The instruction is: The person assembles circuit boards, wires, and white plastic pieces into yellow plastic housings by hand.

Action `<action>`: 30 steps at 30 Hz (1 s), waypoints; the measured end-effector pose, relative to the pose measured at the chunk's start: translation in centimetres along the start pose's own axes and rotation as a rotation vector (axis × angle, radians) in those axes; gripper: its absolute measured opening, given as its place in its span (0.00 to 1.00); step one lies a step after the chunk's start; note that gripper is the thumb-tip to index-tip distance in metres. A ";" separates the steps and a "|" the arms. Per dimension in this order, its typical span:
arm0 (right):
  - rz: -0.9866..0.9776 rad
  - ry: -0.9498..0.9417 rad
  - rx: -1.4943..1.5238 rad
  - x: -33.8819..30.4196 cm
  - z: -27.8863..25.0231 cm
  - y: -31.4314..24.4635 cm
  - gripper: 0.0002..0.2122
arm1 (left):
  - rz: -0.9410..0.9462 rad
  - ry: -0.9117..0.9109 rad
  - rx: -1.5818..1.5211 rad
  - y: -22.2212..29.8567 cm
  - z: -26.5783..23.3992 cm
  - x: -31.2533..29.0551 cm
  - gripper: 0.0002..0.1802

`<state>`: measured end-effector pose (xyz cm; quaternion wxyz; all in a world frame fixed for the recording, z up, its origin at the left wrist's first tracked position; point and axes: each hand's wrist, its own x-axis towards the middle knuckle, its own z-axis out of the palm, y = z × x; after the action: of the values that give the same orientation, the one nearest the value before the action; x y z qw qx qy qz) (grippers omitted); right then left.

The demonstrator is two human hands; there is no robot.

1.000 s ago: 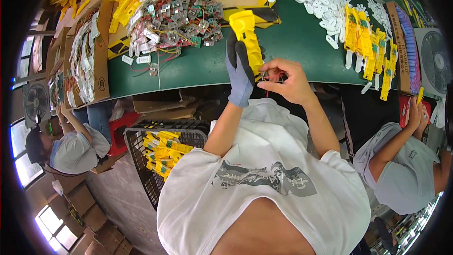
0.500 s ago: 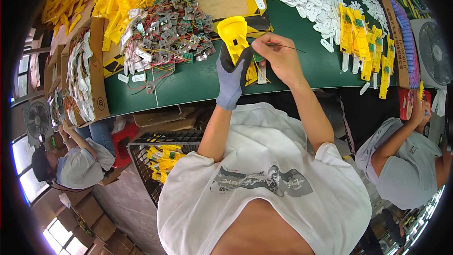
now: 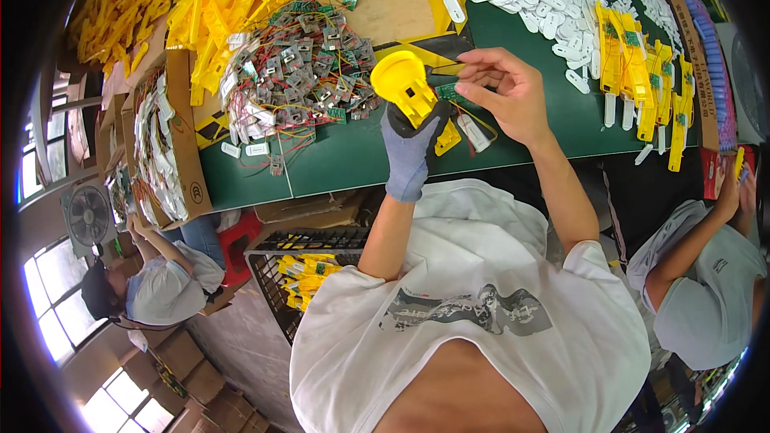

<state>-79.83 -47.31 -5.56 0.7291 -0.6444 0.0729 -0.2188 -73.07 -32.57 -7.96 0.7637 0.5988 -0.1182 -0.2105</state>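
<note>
Left hand (image 3: 411,152): wraps, gloved, round the near end of the shell (image 3: 406,84).
Shell: sits over the table (image 3: 345,156); looks light, stiff, slick; best held by the sides.
Right hand (image 3: 513,96): curls half-open alongside; cannot tell if gripping the wire (image 3: 446,66).
Wire, board (image 3: 447,93): probably fragile.

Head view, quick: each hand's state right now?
Left hand: closed, holding the yellow part.
Right hand: fingers part-curled; whether it holds anything cannot be told.
</note>
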 end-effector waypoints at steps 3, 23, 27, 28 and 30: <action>0.064 0.061 0.001 0.1 -0.1 0.5 0.13 | -0.055 0.047 -0.108 0.2 -0.1 0.2 0.24; 0.109 -0.094 -0.083 1.6 0.7 -0.4 0.08 | -0.139 -0.106 -0.164 -0.3 -0.1 1.0 0.21; 0.149 -0.087 -0.157 1.9 0.6 0.5 0.08 | -0.111 -0.160 -0.177 0.0 -0.1 1.0 0.22; 0.148 -0.092 -0.156 1.9 0.5 0.5 0.08 | -0.149 -0.158 -0.188 0.2 0.1 1.1 0.22; 0.159 -0.069 -0.162 1.5 0.5 0.5 0.08 | -0.171 -0.146 -0.175 -0.1 0.0 1.0 0.21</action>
<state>-78.14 -47.45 -5.71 0.6917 -0.7006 0.1159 -0.1314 -72.20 -33.05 -8.14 0.7817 0.5206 -0.1034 -0.3274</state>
